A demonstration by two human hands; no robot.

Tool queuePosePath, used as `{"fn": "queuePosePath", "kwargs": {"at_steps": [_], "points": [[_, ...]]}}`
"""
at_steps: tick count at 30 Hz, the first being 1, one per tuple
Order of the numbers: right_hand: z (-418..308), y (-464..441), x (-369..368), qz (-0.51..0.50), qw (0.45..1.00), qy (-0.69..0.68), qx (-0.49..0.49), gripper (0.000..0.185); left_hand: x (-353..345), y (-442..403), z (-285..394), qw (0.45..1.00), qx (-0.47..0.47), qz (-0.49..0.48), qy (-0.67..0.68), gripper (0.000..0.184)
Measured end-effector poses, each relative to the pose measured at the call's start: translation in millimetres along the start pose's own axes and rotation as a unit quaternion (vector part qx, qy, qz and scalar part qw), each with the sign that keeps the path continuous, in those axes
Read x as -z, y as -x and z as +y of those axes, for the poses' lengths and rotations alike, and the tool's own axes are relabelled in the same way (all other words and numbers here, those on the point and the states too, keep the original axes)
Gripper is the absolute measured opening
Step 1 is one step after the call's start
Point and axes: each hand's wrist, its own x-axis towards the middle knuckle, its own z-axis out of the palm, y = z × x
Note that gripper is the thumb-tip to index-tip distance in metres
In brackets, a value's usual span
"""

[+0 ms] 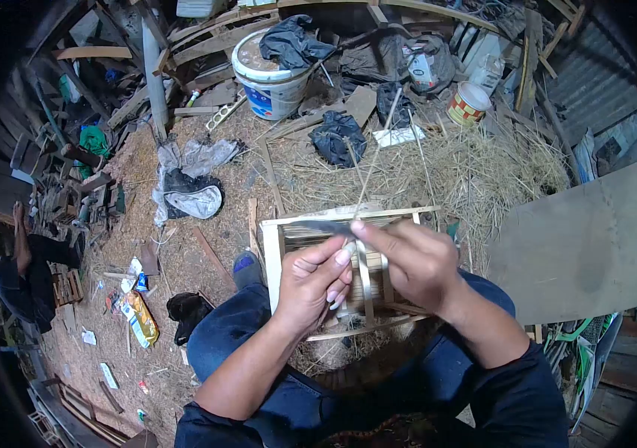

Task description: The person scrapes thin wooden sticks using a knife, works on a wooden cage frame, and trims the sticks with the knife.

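My left hand [314, 282] is closed around thin pale strips [364, 278], fingertips pressed together near the centre of the view. My right hand [412, 260] is closed too, its index finger resting by a dark blade [320, 226] that points left; its handle is hidden in the hand. The two hands meet at the blade, where a long thin strip [370, 173] rises away from them. Below and behind the hands, between my knees, stands a wooden slatted frame [272, 254].
A white bucket [272, 88] with a black bag stands at the back, a smaller tub [468, 104] right of it. Straw [475, 175] covers the ground. A flat board [576, 250] lies right. At far left sits another person [31, 272]. A yellow packet [139, 319] lies left.
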Motion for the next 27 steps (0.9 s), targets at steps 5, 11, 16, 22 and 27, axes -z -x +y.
{"fn": "queuePosePath", "kwargs": {"at_steps": [5,11,16,22,27], "points": [[-0.5,0.0,1.1,-0.016,0.999,0.036,-0.015,0.054,-1.3,1.7,4.8,0.999,0.019,0.002,0.05,0.032],[-5.5,-4.8,4.5,0.003,0.999,0.032,-0.021,0.055,4.8,-0.9,-2.5,0.998,-0.008,-0.004,0.055,0.03],[-3.5,-3.9,0.2,0.005,1.0,0.013,-0.001,0.055,3.7,-1.0,-0.9,0.997,0.015,-0.003,0.077,0.027],[-6.8,1.0,-3.6,0.021,0.999,0.015,0.02,0.053,2.0,-1.4,1.3,0.997,0.032,-0.009,0.069,0.029],[-10.9,2.0,-5.7,-0.012,1.0,0.012,0.023,0.058,6.3,-2.7,-2.8,0.994,0.009,-0.005,0.107,0.029]]}}
